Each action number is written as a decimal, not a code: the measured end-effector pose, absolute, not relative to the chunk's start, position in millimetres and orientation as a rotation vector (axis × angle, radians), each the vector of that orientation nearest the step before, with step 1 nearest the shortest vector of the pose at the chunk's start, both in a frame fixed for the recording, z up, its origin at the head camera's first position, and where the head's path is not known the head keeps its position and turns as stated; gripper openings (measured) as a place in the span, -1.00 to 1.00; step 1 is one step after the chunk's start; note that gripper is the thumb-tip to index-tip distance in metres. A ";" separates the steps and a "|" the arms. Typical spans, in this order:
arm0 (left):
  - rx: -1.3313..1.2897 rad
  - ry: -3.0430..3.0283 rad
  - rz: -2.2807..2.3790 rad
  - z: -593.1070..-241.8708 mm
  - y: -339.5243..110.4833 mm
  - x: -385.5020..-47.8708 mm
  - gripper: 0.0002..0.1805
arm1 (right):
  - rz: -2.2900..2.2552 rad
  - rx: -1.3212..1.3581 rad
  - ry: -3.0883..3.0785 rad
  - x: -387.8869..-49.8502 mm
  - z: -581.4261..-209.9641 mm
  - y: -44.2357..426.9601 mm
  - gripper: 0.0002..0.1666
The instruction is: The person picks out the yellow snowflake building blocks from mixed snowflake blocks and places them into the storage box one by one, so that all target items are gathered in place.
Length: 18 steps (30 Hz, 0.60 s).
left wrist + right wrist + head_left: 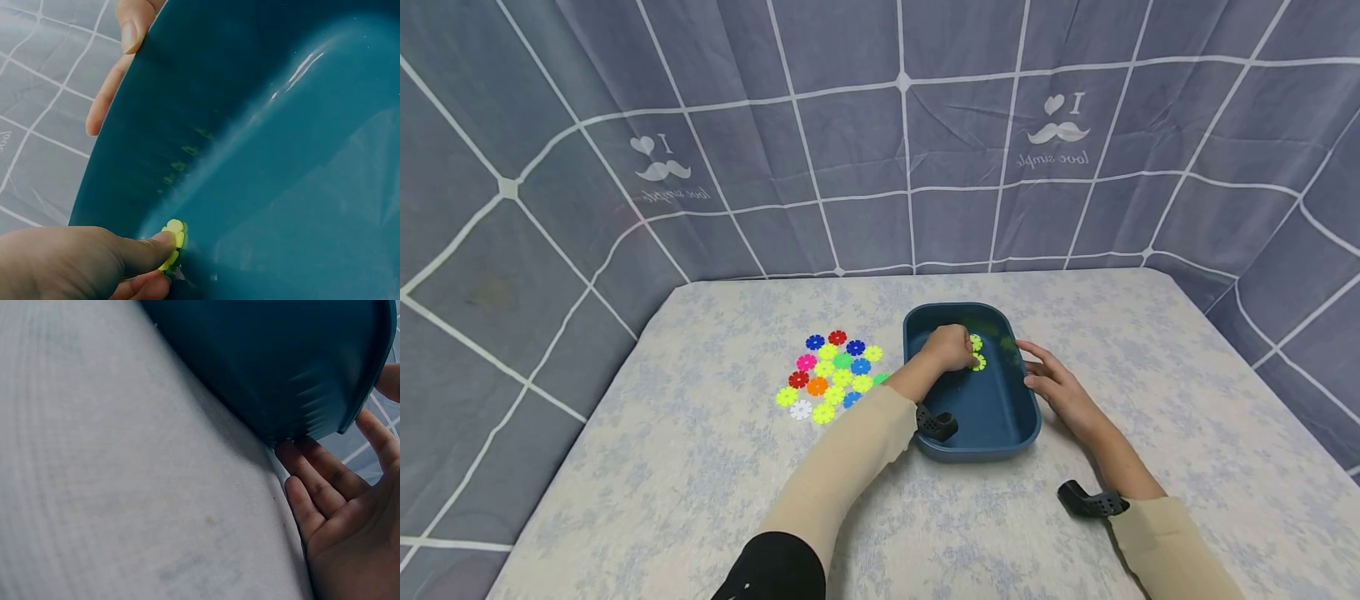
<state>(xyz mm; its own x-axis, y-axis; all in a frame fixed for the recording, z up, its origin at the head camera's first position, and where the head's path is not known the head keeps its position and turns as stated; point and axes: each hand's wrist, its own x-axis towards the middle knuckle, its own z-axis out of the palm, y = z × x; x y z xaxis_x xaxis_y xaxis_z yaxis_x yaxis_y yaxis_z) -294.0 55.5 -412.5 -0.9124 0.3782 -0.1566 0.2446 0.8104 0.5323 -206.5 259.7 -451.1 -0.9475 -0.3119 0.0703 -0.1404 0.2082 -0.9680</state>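
Bin, head view: the blue bin stands on the pale table, its whole rim in sight.
Pile, head view: notched discs in yellow-green, blue, red, pink, green, orange and white lie left of the bin; only this view shows them.
Left hand, head view: the left hand reaches inside the bin; two yellow discs show just beside its curled fingers.
Right hand, head view: the right hand is at the bin's right side, fingers spread and bent loosely.
Bands, head view: a black band at the left wrist overlaps the bin; another sits at the right wrist, nearer the viewer than the bin.
Writing, head view: on the grey curtain behind the bin, "I", a heart, a moustache and "love simple" appear twice, mirror-reversed.
Grip, left wrist view: thumb and fingers pinch yellow-green material, flower-edged, inside the bin, a hold the head view largely hides; whether one disc or two, cannot be told. Curtain lettering is cut off beyond the bin.
Contact, right wrist view: fingertips touch the bin's outer wall low down, near the table, a contact hidden from the head view.
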 end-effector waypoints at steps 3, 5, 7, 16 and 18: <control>0.493 2.739 0.730 -412.4 56.1 -293.7 -0.59 | -1.841 -0.438 2.329 -206.3 -451.1 259.8 -0.31; 0.496 2.736 0.730 -412.3 56.2 -293.5 -0.59 | -1.841 -0.438 2.328 -206.3 -451.1 259.8 -0.31; 0.495 2.735 0.734 -412.1 56.2 -293.3 -0.60 | -1.841 -0.437 2.327 -206.2 -451.0 259.7 -0.31; 0.516 2.743 0.707 -413.5 56.2 -295.3 -0.56 | -1.849 -0.438 2.323 -206.1 -451.6 259.4 -0.32; 0.511 2.747 0.707 -413.9 56.1 -295.4 -0.61 | -1.847 -0.443 2.326 -206.1 -451.8 259.6 -0.32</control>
